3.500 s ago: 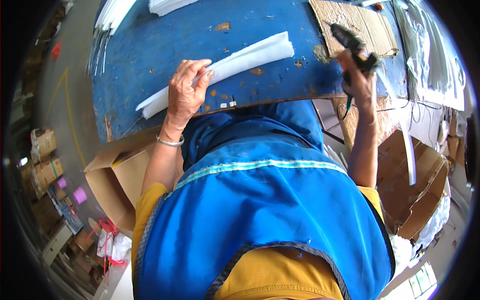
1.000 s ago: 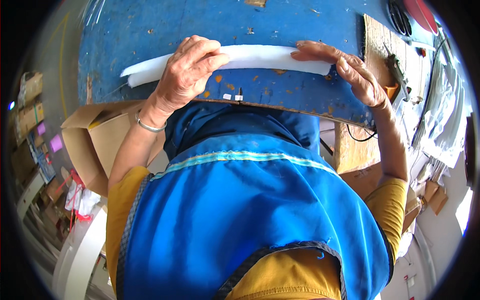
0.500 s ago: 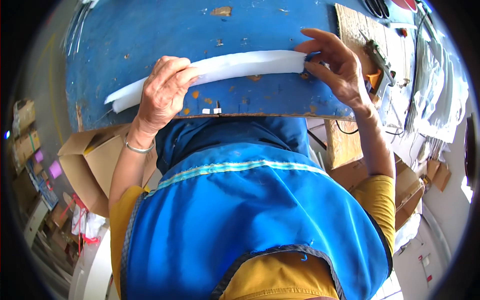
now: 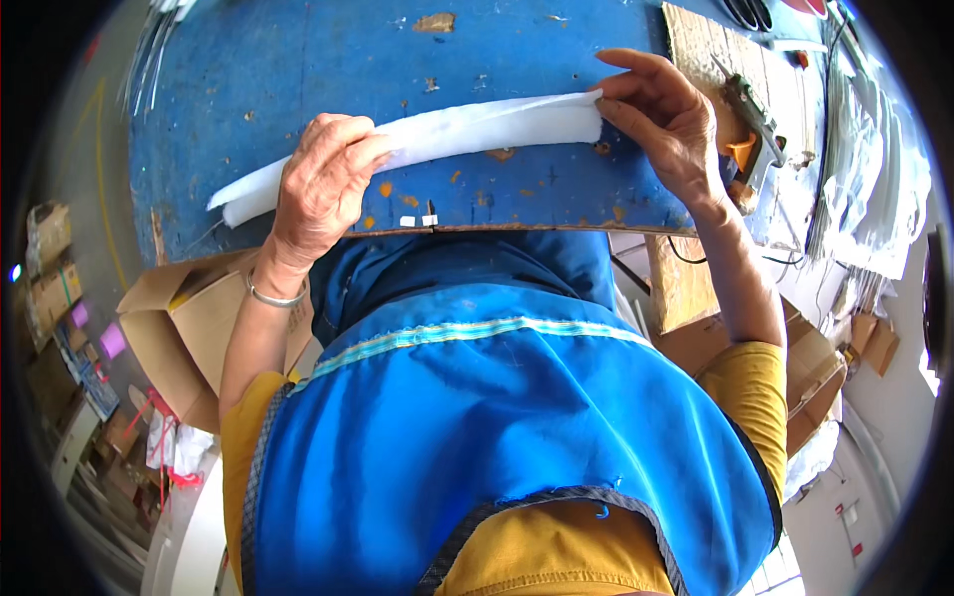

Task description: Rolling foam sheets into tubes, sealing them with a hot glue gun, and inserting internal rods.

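Note:
A long strip of white foam sheet [image 4: 477, 129], folded or rolled lengthwise, lies across the blue tabletop [image 4: 338, 60] near its front edge. My left hand [image 4: 323, 179] is closed on the strip left of its middle, fingertips pinching its upper side. At the strip's right end, my right hand [image 4: 666, 119] pinches the upper corner between thumb and index finger, the other fingers loosely curled. Below that corner the end of the sheet hangs a little open. The strip's left end rests free on the table, its layers slightly apart.
Right of my right hand lie a corrugated cardboard piece [image 4: 696, 45] and a glue gun [image 4: 750, 119] with an orange trigger. Clear plastic sheets [image 4: 874, 169] hang at the table's right side. An open cardboard box [image 4: 199, 328] stands below the left front edge.
My right hand has risen slightly and drawn the upper corner of the strip's right end up, so the fold there has opened a little. My left hand stays in place.

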`<state>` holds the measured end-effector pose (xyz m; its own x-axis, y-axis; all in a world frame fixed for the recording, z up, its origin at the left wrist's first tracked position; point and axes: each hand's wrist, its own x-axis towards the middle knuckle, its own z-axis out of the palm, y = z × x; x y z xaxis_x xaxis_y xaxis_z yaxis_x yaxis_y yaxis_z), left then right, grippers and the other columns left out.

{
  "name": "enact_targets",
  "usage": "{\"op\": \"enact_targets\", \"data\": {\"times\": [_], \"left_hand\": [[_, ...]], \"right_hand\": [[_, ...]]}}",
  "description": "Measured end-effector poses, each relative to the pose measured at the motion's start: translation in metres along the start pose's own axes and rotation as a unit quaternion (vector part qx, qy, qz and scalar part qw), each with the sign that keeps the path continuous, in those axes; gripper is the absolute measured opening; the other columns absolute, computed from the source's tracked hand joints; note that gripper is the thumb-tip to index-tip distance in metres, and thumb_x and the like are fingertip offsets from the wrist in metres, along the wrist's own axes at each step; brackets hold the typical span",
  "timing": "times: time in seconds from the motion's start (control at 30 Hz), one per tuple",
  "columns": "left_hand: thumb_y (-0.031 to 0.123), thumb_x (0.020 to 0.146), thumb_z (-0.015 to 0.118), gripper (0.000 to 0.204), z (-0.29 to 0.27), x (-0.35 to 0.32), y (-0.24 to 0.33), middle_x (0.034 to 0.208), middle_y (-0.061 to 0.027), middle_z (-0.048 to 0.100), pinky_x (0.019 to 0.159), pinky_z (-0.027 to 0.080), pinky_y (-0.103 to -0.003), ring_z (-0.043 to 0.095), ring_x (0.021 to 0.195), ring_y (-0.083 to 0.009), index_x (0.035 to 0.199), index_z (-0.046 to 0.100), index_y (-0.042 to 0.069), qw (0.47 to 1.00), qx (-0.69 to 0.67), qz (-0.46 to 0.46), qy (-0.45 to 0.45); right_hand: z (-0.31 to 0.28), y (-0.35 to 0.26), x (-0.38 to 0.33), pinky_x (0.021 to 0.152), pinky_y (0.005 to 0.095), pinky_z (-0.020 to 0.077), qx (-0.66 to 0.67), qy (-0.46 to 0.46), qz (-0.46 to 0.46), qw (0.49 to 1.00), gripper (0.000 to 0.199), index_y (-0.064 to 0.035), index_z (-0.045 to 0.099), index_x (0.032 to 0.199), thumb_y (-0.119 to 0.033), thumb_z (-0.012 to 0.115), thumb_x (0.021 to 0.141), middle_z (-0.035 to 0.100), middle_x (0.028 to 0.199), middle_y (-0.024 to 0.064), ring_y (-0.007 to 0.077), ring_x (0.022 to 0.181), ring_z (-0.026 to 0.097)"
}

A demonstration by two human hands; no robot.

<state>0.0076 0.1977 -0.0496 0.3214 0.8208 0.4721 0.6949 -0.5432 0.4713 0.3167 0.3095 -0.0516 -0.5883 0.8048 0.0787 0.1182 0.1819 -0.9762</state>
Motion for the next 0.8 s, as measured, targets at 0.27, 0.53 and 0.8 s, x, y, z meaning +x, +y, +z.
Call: {"op": "enact_targets", "data": {"times": [0.27,0.53,0.8], "left_hand": [[-0.006,0.066,0.07,0.028,0.0,0.001,0.001,0.088,-0.008,0.056,0.067,0.047,-0.033,0.057,0.077,-0.0249,0.09,0.061,0.005,1.0,0.0,-0.006,0.001],[-0.006,0.067,0.069,0.025,-0.001,0.0,0.0,0.087,-0.0078,0.056,0.066,0.048,-0.033,0.056,0.077,-0.0245,0.088,0.061,0.004,1.0,-0.011,-0.002,0.0],[-0.007,0.066,0.069,0.026,0.0,0.001,0.001,0.086,-0.0072,0.055,0.065,0.048,-0.032,0.056,0.076,-0.0235,0.087,0.061,0.005,1.0,0.008,-0.003,0.006]], "right_hand": [[0.0,-0.001,0.003,0.085,0.0285,0.0513,-0.009,0.009,-0.073,0.997,0.042,-0.0095,0.052,0.123,-0.002,0.063,0.083,0.067,0.091,0.0049,0.0143,0.089,0.064],[-0.009,-0.004,0.002,0.087,0.0316,0.0494,-0.2,-0.046,-0.153,0.967,0.042,-0.0012,0.052,0.118,0.012,0.059,0.078,0.065,0.094,0.0089,0.0188,0.093,0.063],[-0.008,-0.003,0.0,0.073,0.0314,0.0546,-0.405,-0.043,-0.333,0.851,0.038,-0.0018,0.057,0.108,0.01,0.065,0.072,0.065,0.097,0.0132,0.026,0.09,0.064]]}}
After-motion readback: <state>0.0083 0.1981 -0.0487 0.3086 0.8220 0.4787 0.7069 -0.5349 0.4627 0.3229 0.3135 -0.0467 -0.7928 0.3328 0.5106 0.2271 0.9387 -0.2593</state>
